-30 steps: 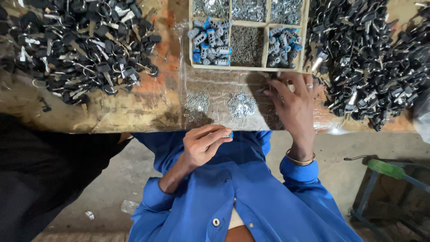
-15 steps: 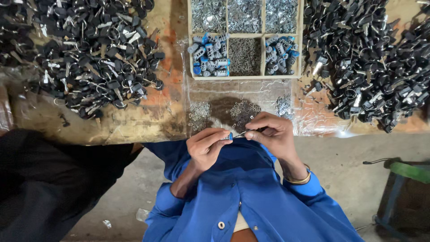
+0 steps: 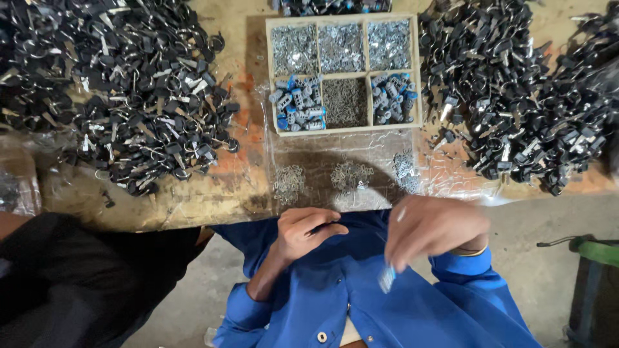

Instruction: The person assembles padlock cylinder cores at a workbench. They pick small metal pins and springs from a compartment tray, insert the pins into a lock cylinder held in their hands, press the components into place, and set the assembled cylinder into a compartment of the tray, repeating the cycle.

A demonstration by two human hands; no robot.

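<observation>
**Small part in each hand, held low over the lap**

Your left hand (image 3: 308, 231) sits just below the edge of the surface (image 3: 193, 206), with its fingers (image 3: 322, 225) curled shut around something small and dark. I cannot tell exactly what it is, because the fingers hide most of it. Your right hand (image 3: 433, 227) is blurred by motion. Its fingers point down and pinch a small pale part (image 3: 387, 278), which hangs in front of your blue shirt (image 3: 361, 303), away from the surface.

To do this step well, I think you should bring both hands close together before you join anything, and keep them above the clear plastic sheet (image 3: 335, 161), not above your lap. A part that slips there will fall on the floor.

On the sheet, near your hands, lie small heaps of metal bits (image 3: 351, 175). Behind them stands the wooden tray (image 3: 342, 75) with six compartments: silvery pieces in the three far ones, blue-and-grey parts (image 3: 298, 103) in the near left and near right ones, and fine dark pieces in the near middle one. Large piles of black keys (image 3: 142, 96) lie to the left and to the right of the tray. Hold the pale part firmly but lightly, and steady your right wrist, since the blur suggests a fast move.
</observation>
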